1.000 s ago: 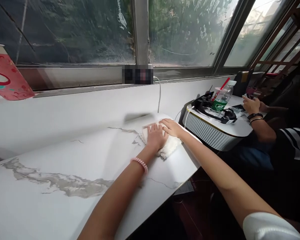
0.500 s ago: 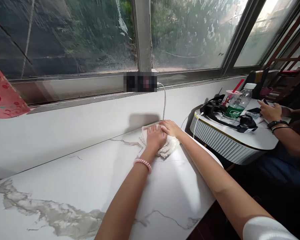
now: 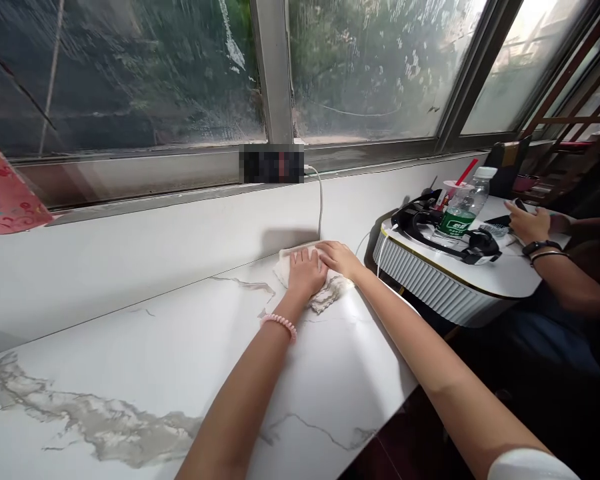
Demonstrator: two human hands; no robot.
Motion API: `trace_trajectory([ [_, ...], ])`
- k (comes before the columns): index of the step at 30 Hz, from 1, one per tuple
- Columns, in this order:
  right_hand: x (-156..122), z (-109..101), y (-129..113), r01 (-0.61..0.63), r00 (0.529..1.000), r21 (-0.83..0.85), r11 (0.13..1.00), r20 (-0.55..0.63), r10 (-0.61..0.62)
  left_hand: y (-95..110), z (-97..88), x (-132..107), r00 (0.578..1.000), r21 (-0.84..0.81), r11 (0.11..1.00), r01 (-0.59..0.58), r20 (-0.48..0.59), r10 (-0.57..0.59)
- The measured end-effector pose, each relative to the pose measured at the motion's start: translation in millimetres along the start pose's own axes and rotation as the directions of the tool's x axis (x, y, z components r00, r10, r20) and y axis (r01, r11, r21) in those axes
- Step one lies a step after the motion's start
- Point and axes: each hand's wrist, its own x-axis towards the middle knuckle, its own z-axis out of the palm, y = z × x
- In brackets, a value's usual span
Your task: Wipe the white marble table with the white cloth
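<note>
A cream cloth [image 3: 325, 298] lies bunched at the far right end of a white marble-patterned tabletop [image 3: 180, 347], close against the wall. My left hand [image 3: 306, 272], with a pink coiled band on its wrist, rests flat on the cloth with its fingers spread. Beside it, my right hand [image 3: 341, 260] lies over the cloth's back right part, fingers stretched toward the left hand. Both palms face down, and part of the cloth is hidden beneath them.
On a neighbouring table [image 3: 515, 277] to the right are a water bottle [image 3: 459, 212], a black head strap device [image 3: 425, 230] and a cup with a red straw. Another person's hand [image 3: 530, 223] holds a dark object there. A white cable [image 3: 321, 200] runs down the wall.
The whole view has shifted slightly, so things appear a little further left. Both hands stay on the cloth, almost unmoved against the table; the cloth's front right edge sits slightly differently.
</note>
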Motion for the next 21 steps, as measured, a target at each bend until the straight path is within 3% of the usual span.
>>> trace_trajectory([
  [6,-52.1,-23.0,0.2,-0.015,1.0,-0.014,1.0,-0.003,0.015,39.8,5.6,-34.8,0.999,0.043,0.998,-0.041,-0.018,0.041],
  [11,-111.0,-38.2,-9.5,-0.032,0.998,-0.054,0.998,-0.06,0.029,63.1,6.2,-72.4,0.979,0.019,0.984,-0.177,-0.099,0.178],
  [16,-153.5,-39.3,-39.8,-0.086,0.986,-0.06,0.995,-0.151,0.076,63.2,-2.6,-112.0,0.952,-0.001,0.957,-0.291,-0.099,0.289],
  [21,-177.7,-33.7,-88.1,-0.02,0.989,-0.018,1.0,-0.146,0.018,50.8,-14.8,-170.5,0.959,0.015,0.964,-0.264,-0.105,0.265],
])
